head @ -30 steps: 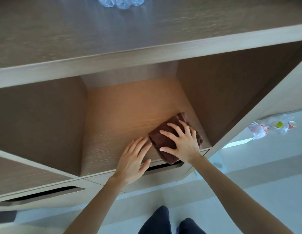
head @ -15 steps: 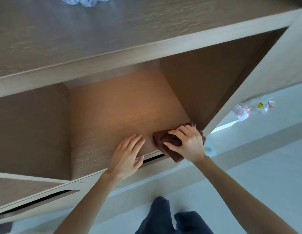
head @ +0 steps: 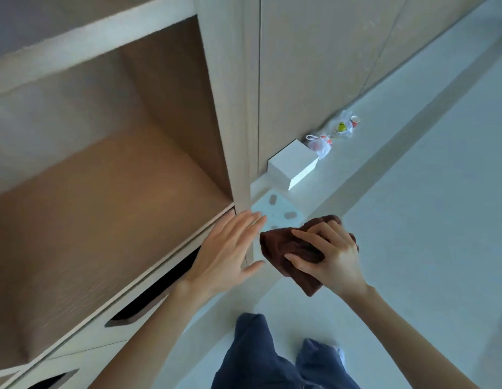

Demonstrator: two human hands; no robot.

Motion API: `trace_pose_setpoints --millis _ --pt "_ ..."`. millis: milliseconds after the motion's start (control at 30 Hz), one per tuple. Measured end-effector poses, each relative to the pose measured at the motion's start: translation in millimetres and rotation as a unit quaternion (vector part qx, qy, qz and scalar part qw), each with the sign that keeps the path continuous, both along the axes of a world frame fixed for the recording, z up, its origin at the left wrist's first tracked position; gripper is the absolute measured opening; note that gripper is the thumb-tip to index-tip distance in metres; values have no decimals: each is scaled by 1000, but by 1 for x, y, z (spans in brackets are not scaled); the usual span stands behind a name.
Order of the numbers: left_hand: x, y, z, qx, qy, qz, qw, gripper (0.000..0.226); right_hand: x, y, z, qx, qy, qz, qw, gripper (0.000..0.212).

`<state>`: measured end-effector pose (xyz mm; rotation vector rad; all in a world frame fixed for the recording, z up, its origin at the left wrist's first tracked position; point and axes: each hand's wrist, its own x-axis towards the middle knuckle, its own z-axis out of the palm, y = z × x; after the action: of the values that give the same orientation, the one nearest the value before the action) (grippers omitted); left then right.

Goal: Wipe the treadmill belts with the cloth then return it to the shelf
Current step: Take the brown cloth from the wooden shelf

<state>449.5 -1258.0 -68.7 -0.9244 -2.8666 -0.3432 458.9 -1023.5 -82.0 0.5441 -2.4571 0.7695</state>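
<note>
My right hand (head: 328,256) grips a crumpled dark brown cloth (head: 283,249) in the air, to the right of the wooden shelf (head: 103,220) and above the pale floor. The cloth hangs below my fingers and is off the shelf board. My left hand (head: 227,251) is flat with straight fingers at the shelf's front right corner, just left of the cloth, holding nothing. No treadmill is in view.
Below the shelf board are drawers with dark slot handles (head: 157,293). Tall cabinet doors (head: 314,66) stand to the right. On the floor by them sit a white box (head: 292,167), a knotted plastic bag (head: 320,144) and a small red cup (head: 354,121). My legs are at the bottom.
My right hand closed on the cloth and lifted it off the shelf, moving right and out over the floor. My left hand left the board. My view swung to the right.
</note>
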Motion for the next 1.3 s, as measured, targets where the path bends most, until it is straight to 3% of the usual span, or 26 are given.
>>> trace_pose_setpoints --millis 133,300,600,800,1000,1167,1233,1300 --pt "0 33 1 -23 3 -12 1000 76 15 45 8 6 -2 -26 1000 36" --pt "16 8 -5 -33 0 78 996 71 -1 34 10 16 6 32 999 37" --pt "37 -119 -33 -92 -42 287 953 63 -52 -125 -11 39 13 188 981 38" --pt "32 -166 -51 -85 -67 327 939 68 -86 -216 -32 53 -7 174 983 34" --pt "34 -172 -67 -79 -63 320 942 72 -107 -234 -42 142 -33 94 985 51" --pt "35 -181 -71 -28 -53 340 938 71 -118 -209 -46 200 -151 237 939 86" --pt "37 -183 -72 -13 -47 343 938 69 -120 -210 -45 210 -186 235 931 92" --pt "36 -183 -72 -5 -44 343 938 68 -117 -222 -41 186 -187 183 947 87"
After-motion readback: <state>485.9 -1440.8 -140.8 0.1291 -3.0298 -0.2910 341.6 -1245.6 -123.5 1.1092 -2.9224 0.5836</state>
